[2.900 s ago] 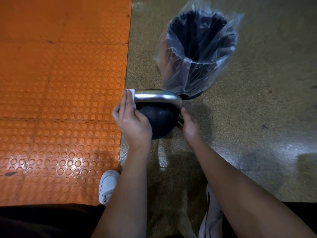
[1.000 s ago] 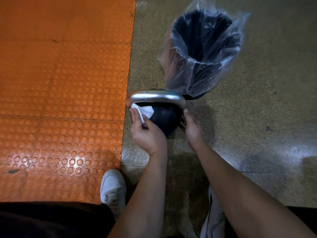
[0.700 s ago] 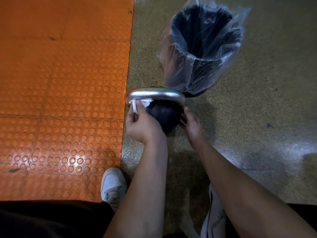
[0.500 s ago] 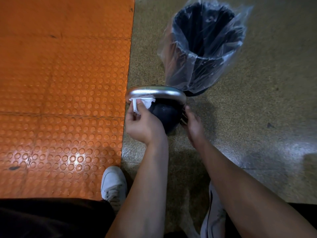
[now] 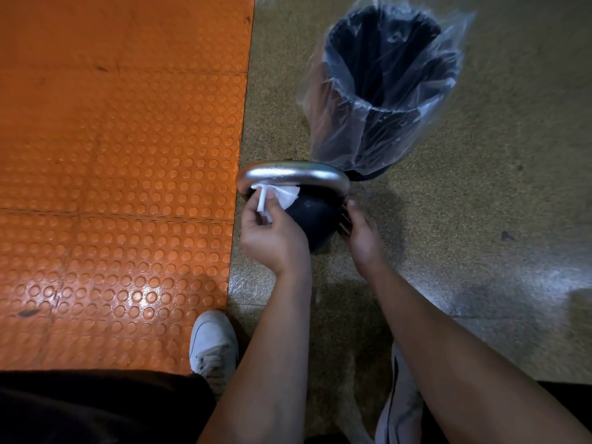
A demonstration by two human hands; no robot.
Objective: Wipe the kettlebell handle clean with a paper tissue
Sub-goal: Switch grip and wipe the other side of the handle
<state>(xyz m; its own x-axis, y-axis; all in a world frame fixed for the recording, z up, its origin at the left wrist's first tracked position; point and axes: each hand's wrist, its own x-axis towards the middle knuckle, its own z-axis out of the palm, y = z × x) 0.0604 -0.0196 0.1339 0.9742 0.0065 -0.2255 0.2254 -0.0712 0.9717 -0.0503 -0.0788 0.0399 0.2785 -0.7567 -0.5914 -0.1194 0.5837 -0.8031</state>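
A black kettlebell (image 5: 315, 216) with a shiny silver handle (image 5: 293, 176) stands on the speckled floor beside the orange mat. My left hand (image 5: 272, 233) pinches a white paper tissue (image 5: 278, 197) and presses it against the underside of the handle near its left end. My right hand (image 5: 362, 233) rests against the right side of the kettlebell body, steadying it, with the fingers curled round the ball.
A black bin (image 5: 384, 88) lined with a clear plastic bag stands just behind the kettlebell. An orange studded mat (image 5: 121, 171) covers the floor on the left. My white shoes (image 5: 213, 344) are on the floor below my arms.
My left hand moved the tissue from the outer left end of the handle to its underside, and has slid it slightly along there. My right hand stayed on the kettlebell.
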